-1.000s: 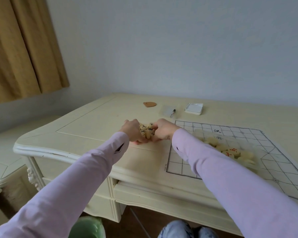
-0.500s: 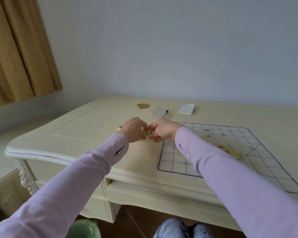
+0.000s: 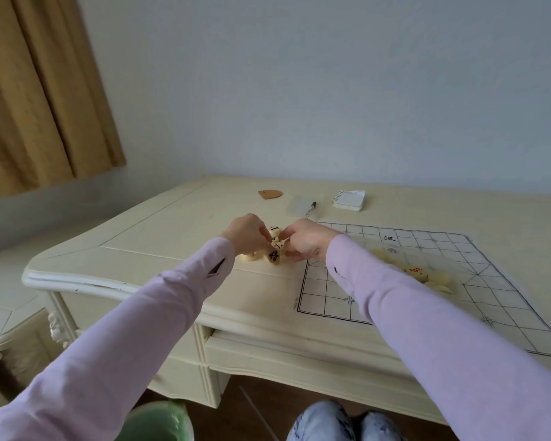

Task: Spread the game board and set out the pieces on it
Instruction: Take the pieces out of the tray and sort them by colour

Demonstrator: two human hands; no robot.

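A white gridded game board (image 3: 433, 281) lies flat on the cream table (image 3: 172, 224), right of centre. A small heap of round cream pieces with black characters (image 3: 275, 249) sits on the bare table just left of the board. My left hand (image 3: 247, 233) and my right hand (image 3: 303, 238) close in on this heap from either side, fingers curled onto the pieces. More cream pieces, one with a red character (image 3: 416, 271), lie on the board under a clear cover, partly hidden by my right sleeve.
At the back of the table lie a brown leather piece (image 3: 269, 194), a pen on a clear lid (image 3: 310, 207) and a small spiral notepad (image 3: 349, 200). A green bin (image 3: 159, 421) stands on the floor by my knees. A curtain hangs at the left.
My hands stay together at the heap of pieces left of the board. Several black-marked pieces now show between and below the fingers. The camera has shifted slightly.
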